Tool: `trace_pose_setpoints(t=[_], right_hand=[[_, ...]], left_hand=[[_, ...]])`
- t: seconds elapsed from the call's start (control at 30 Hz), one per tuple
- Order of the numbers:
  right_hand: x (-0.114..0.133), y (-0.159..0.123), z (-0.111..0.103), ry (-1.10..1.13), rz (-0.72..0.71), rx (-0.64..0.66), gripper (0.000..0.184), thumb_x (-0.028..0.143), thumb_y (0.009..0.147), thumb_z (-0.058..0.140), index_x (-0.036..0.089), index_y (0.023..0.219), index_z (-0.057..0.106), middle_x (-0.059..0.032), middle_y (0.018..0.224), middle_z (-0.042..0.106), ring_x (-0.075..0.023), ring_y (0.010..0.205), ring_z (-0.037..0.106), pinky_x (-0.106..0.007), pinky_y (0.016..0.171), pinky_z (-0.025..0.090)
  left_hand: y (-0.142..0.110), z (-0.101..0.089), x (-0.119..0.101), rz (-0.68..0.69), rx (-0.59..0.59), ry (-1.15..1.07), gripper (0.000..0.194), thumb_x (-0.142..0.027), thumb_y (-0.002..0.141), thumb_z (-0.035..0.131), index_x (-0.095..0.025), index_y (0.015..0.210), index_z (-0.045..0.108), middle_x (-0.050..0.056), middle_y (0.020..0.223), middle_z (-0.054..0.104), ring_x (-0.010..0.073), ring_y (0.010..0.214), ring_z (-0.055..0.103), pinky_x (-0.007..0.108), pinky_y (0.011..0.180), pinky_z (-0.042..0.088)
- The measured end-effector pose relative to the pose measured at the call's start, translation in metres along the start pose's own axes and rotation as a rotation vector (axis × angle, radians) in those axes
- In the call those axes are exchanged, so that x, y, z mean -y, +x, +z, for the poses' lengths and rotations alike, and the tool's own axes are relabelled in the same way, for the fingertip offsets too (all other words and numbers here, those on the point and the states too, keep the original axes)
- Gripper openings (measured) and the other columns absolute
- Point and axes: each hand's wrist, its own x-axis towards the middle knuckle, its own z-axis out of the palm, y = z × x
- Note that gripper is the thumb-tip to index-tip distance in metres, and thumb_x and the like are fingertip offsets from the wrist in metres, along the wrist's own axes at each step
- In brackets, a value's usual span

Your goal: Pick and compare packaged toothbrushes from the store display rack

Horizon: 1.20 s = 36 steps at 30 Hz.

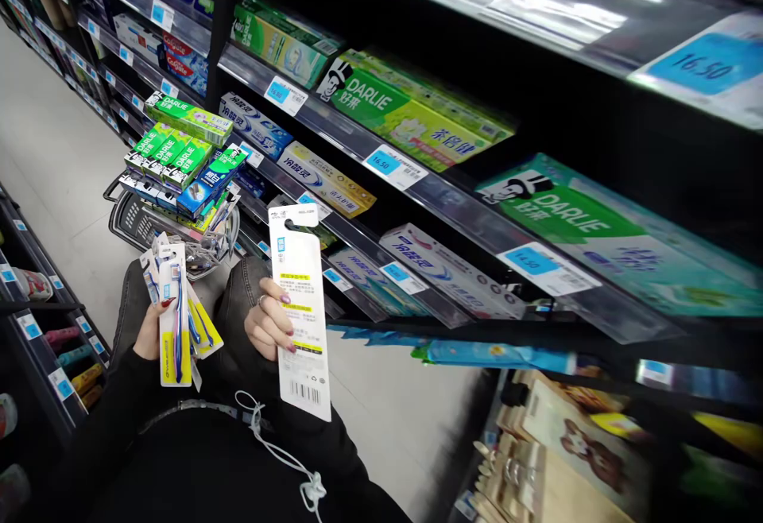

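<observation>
My left hand point(150, 331) grips several packaged toothbrushes point(175, 320) with blue handles on white and yellow cards, fanned out above my left thigh. In my right hand point(271, 323) is a single toothbrush package point(302, 380), held upright with its printed back and barcode facing me; the brush itself is hidden behind the card. Just beyond my knees stands a dark shopping basket point(132, 219). Green and blue Darlie toothpaste boxes point(179, 157) are stacked on top of it, with more packages point(208, 253) at its near end.
Shelves with price tags point(394, 167) run along the right, holding toothpaste boxes point(411, 110). Another shelf rack point(44, 324) borders the left side. Pale floor tiles point(65, 165) lie between them. At lower right are wooden boards point(572, 435) with a bear picture.
</observation>
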Motion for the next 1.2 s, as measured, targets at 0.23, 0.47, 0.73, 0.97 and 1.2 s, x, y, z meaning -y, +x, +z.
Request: trace_pose_setpoints(t=[0.23,0.47,0.73,0.97,1.2], right_hand=[[-0.004,0.002,-0.004,0.063,-0.072,-0.043,0.042,0.061,0.087,0.023,0.024,0.067,0.021,0.0159,0.034,0.002,-0.0056,0.023,-0.008,-0.023,0.033,0.009],[0.02,0.008,0.001,-0.472,-0.238,-0.264,0.033,0.053,0.08,0.043,0.022,0.071,0.036,0.0015,0.059,0.043,-0.013,0.053,0.046,-0.026,0.051,0.038],[-0.049,0.056,-0.026,-0.93,-0.159,-0.183,0.029,0.046,0.074,0.059,0.016,0.073,0.059,-0.0037,0.066,0.062,-0.0165,0.06,0.057,-0.029,0.062,0.046],[-0.161,0.136,-0.001,-1.163,-0.058,-0.003,0.012,0.028,0.079,0.056,0.018,0.078,0.063,-0.0092,0.089,0.067,-0.0245,0.091,0.061,-0.034,0.085,0.044],[-0.226,0.179,0.014,-1.19,0.156,-0.056,0.014,0.014,0.084,0.05,0.009,0.09,0.061,-0.0119,0.1,0.064,-0.0174,0.099,0.057,-0.032,0.093,0.038]], left_hand=[[0.002,-0.007,-0.003,0.013,-0.015,0.006,0.039,-0.023,0.057,0.073,-0.013,0.092,0.062,0.005,0.071,0.069,0.0231,0.064,0.066,0.034,0.067,0.056],[-0.001,-0.015,-0.018,0.062,-0.016,-0.076,0.036,-0.023,0.058,0.071,-0.011,0.091,0.062,0.006,0.072,0.069,0.0199,0.06,0.064,0.029,0.06,0.055],[-0.01,-0.045,-0.058,0.289,-0.155,-0.163,0.025,-0.024,0.066,0.064,-0.016,0.09,0.062,0.003,0.075,0.069,0.0289,0.093,0.063,0.035,0.081,0.052],[-0.013,-0.062,-0.066,0.333,-0.226,-0.17,0.025,-0.026,0.067,0.061,-0.016,0.09,0.061,0.004,0.079,0.07,0.0298,0.093,0.063,0.036,0.078,0.054],[-0.012,-0.074,-0.06,0.222,-0.304,-0.19,0.026,-0.027,0.061,0.067,-0.017,0.084,0.062,0.004,0.071,0.07,0.0327,0.086,0.066,0.038,0.073,0.056]])
